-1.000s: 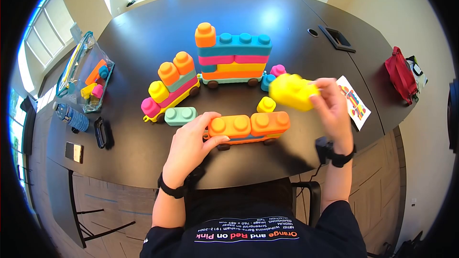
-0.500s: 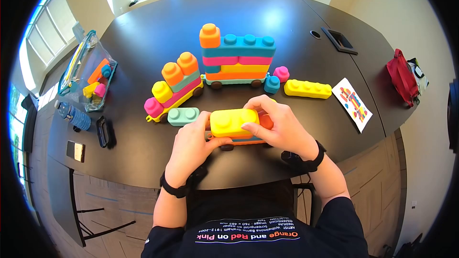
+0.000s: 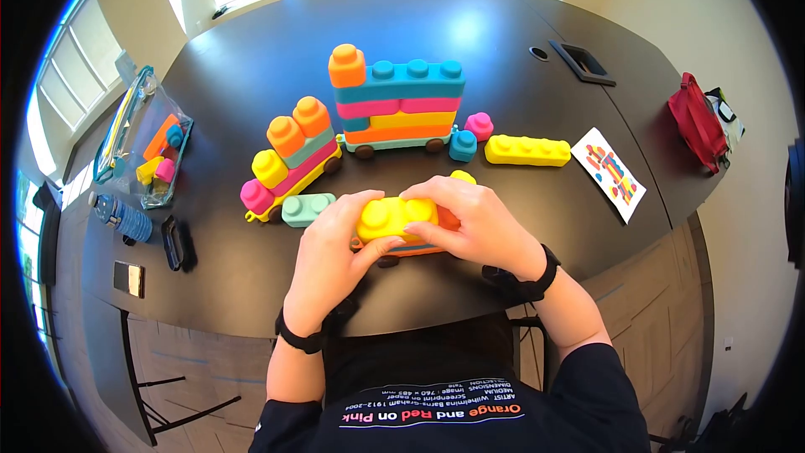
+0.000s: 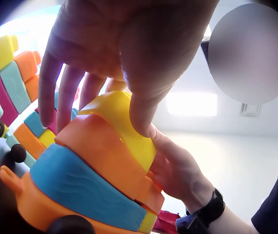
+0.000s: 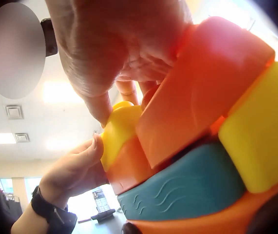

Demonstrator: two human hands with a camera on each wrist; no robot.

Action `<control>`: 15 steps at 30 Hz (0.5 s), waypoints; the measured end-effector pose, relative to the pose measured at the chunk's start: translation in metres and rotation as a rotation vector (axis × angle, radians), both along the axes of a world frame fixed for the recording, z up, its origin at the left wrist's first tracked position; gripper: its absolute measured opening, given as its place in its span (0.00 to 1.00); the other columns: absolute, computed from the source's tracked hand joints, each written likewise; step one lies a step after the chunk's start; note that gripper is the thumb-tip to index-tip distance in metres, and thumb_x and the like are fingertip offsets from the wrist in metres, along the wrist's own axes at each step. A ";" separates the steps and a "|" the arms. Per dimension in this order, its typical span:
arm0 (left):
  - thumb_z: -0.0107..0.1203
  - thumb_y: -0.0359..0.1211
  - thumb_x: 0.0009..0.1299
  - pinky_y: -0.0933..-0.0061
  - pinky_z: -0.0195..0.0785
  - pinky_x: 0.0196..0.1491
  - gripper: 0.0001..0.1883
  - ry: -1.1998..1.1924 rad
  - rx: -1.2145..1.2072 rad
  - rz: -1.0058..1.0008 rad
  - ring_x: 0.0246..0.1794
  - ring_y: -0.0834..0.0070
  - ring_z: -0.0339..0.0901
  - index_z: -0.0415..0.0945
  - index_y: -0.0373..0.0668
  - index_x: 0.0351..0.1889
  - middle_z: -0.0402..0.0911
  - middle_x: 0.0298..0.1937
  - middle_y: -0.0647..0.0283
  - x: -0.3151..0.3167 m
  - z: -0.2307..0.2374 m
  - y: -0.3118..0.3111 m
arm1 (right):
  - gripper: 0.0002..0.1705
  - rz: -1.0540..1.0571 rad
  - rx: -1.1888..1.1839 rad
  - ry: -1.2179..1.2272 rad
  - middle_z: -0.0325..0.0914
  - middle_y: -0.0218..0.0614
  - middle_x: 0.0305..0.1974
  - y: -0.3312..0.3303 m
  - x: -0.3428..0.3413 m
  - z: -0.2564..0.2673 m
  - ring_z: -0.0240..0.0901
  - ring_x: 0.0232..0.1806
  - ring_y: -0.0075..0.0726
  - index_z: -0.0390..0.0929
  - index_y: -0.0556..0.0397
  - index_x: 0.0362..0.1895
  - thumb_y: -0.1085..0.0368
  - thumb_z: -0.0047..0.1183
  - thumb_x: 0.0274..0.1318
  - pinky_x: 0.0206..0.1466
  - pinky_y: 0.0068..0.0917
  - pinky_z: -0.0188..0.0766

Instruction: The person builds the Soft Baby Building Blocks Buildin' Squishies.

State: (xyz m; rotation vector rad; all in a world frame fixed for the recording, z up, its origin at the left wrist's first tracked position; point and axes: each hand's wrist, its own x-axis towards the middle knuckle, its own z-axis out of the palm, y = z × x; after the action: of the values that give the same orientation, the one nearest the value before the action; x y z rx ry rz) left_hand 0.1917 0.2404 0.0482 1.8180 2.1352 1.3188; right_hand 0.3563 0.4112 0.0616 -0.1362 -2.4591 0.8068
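Both hands pinch a yellow two-stud building block [image 3: 394, 218], thumbs on its near side and fingers on the far side. My left hand [image 3: 331, 239] has its left end, my right hand [image 3: 480, 222] its right end. Under the yellow block sits an orange block [image 4: 97, 146], on a blue block [image 4: 80, 178] and an orange wheeled base [image 4: 34, 200]. A second orange block [image 5: 202, 87], below the right palm, looks tilted above the blue layer. Behind the right hand a small yellow block [image 3: 463, 177] shows partly. A mint two-stud block [image 3: 308, 210] lies left of the left hand.
Two built wagons stand behind: a stepped one [image 3: 293, 170] and a tall one [image 3: 398, 117]. To their right are small blue [image 3: 462, 146] and pink blocks [image 3: 479, 125], a long yellow block [image 3: 527, 151] and a picture sheet [image 3: 612, 174]. A bottle [image 3: 122, 216] and clear bag [image 3: 142, 143] stand left.
The right hand has carried the yellow block leftward from the right side onto the wheeled build. The left hand, earlier on the orange block, now pinches the yellow block too.
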 end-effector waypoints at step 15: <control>0.77 0.36 0.62 0.65 0.78 0.47 0.28 -0.188 -0.039 0.003 0.46 0.60 0.85 0.81 0.43 0.60 0.87 0.50 0.57 -0.007 0.001 -0.004 | 0.18 -0.169 -0.036 -0.065 0.85 0.47 0.48 0.088 0.021 0.007 0.84 0.48 0.49 0.83 0.59 0.53 0.64 0.67 0.62 0.55 0.37 0.79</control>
State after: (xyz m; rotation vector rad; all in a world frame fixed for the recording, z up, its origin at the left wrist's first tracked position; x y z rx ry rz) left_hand 0.1843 0.2368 0.0494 1.6066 2.0528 1.3775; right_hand 0.3769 0.4991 0.0691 -0.3836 -2.4540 0.7842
